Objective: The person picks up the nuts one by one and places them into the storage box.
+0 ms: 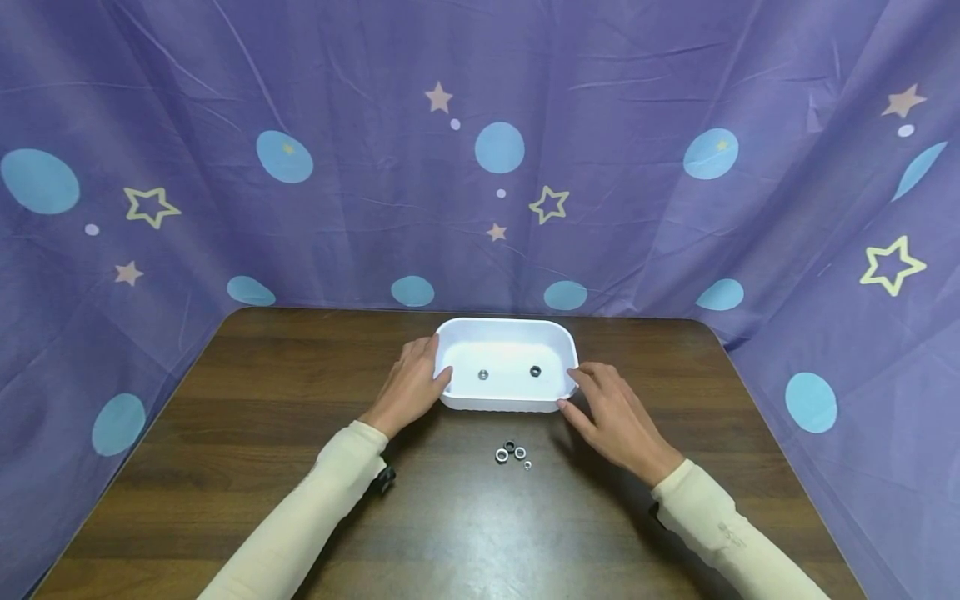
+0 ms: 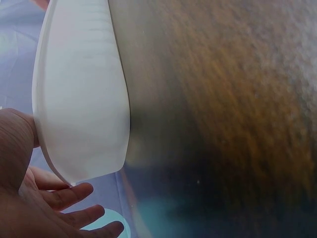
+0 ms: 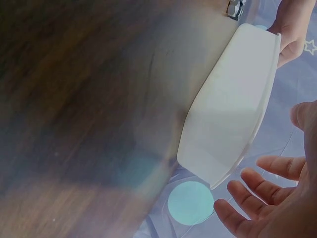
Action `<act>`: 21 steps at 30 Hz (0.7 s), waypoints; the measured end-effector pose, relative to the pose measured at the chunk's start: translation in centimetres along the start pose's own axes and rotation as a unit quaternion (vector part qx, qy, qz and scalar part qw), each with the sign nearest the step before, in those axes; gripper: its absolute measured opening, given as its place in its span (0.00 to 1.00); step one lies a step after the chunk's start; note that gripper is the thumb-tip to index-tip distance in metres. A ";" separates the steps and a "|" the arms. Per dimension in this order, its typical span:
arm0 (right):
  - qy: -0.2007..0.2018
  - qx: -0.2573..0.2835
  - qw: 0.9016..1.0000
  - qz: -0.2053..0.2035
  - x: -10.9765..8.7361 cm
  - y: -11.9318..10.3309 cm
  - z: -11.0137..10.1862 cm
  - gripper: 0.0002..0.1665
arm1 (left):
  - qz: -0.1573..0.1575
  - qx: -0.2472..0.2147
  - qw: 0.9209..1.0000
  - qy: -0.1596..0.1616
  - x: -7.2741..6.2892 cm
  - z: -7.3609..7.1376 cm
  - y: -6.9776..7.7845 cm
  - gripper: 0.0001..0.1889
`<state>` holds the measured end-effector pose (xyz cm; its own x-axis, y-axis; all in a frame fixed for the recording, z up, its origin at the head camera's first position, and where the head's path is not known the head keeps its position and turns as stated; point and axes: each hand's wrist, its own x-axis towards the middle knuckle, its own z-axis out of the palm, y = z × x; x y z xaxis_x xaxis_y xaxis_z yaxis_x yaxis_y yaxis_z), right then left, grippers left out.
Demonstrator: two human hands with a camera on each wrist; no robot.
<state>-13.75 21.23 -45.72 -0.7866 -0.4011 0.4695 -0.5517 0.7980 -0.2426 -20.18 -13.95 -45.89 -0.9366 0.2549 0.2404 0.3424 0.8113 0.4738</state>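
A white rectangular tray (image 1: 480, 404) stands on the table with two small rings inside, a silvery ring (image 1: 483, 375) and a dark ring (image 1: 536, 372). My left hand (image 1: 408, 385) holds the tray's left end, thumb over the rim and fingers along the outside. At the opposite end is my right hand (image 1: 618, 421), its fingers spread and loosely bent; in the right wrist view they stand slightly off the tray wall (image 3: 228, 109). On the table before the tray lies a small cluster of silvery and dark metal rings (image 1: 502, 456).
The brown wooden table (image 1: 262, 433) reaches back to a purple curtain (image 1: 360, 167) with stars and blue spots, which also hangs at both sides. A small black object (image 1: 384, 479) sits at the left sleeve's cuff.
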 end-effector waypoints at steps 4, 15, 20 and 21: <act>0.006 0.004 1.000 -0.017 -0.1 -0.4 -0.1 0.31 | -0.001 -0.002 1.000 -0.001 0.0 0.1 0.0 0.38; 0.026 0.009 0.998 -0.056 -0.4 -1.4 -0.4 0.29 | -0.011 -0.004 1.000 -0.008 0.0 0.0 0.0 0.39; 0.025 0.010 0.997 -0.067 -0.6 -1.8 -0.3 0.28 | -0.013 -0.004 1.000 -0.009 -0.1 0.0 0.0 0.39; 0.023 0.010 0.997 -0.068 -0.6 -1.9 -0.2 0.28 | -0.013 -0.004 1.000 -0.010 0.0 0.0 0.0 0.39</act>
<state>-12.16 20.06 -45.33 -0.6905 -0.4835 0.5380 -0.6582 0.7284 -0.1901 -20.14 -13.94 -45.91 -0.9464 0.2441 0.2116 0.3186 0.8138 0.4861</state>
